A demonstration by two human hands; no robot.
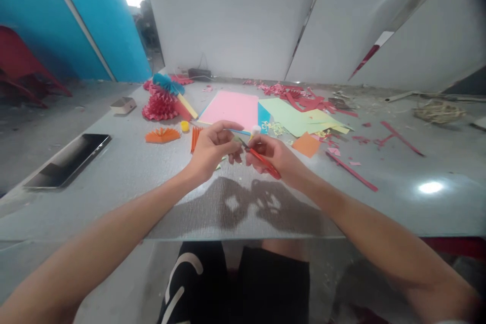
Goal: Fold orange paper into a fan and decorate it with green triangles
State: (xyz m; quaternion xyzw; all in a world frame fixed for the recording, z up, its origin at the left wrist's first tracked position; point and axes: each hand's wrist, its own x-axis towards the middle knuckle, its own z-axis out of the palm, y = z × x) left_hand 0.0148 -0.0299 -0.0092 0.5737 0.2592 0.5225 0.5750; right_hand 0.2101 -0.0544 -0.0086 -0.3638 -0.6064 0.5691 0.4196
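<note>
My right hand [276,154] is closed on a pair of scissors with red-orange handles [268,164], held above the table with the blades pointing left. Close beside it, my left hand [212,151] pinches a small pale green piece of paper [237,139] at the blade tips. Fingers partly hide the paper, and I cannot tell whether the blades are through it. Behind my left hand stands an orange pleated paper [196,137]. A white bottle tip [255,130] shows just behind my right fingers. An orange pleated fan [162,135] lies further left.
On the glass-topped table [152,207] lie a phone [70,161], a small box [123,106], a yellow cap [185,126] and red pleated paper [161,104]. Pink sheets [231,106], green sheets [284,114], an orange square [306,145] and red scraps [353,171] lie beyond and right.
</note>
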